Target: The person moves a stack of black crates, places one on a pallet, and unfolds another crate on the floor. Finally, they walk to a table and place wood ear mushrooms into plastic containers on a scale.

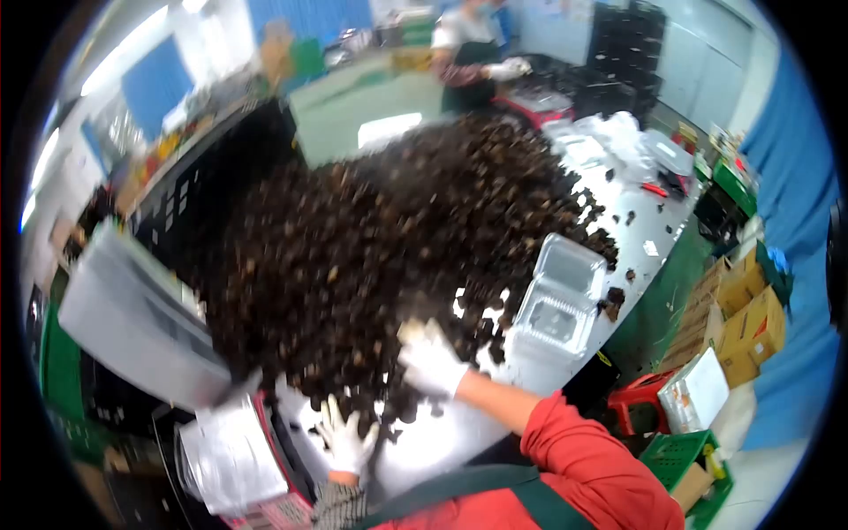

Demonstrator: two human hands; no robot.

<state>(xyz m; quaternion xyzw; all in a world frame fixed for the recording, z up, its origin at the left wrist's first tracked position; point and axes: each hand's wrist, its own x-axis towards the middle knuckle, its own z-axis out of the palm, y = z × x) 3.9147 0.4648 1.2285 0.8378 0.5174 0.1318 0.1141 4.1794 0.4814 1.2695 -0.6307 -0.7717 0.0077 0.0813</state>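
A large heap of dark brown pieces (353, 238) covers much of the shiny metal table (450, 433). My right hand (430, 360), in a white glove, rests at the near edge of the heap, its fingertips among the pieces; what it holds, if anything, is blurred. White-gloved too, my left hand (346, 439) is at the lower left of the heap with its fingers spread, over a few loose pieces. An open clear plastic box (556, 320) lies on the table to the right of my right hand.
Across the table stands a co-worker (466, 53) in a dark apron. A black crate (168, 208) and a grey-white container (132, 309) are at the left. Plastic bags (618, 141) lie at the back right; cardboard boxes (751, 331) and a red stool (638, 397) stand beyond the right edge.
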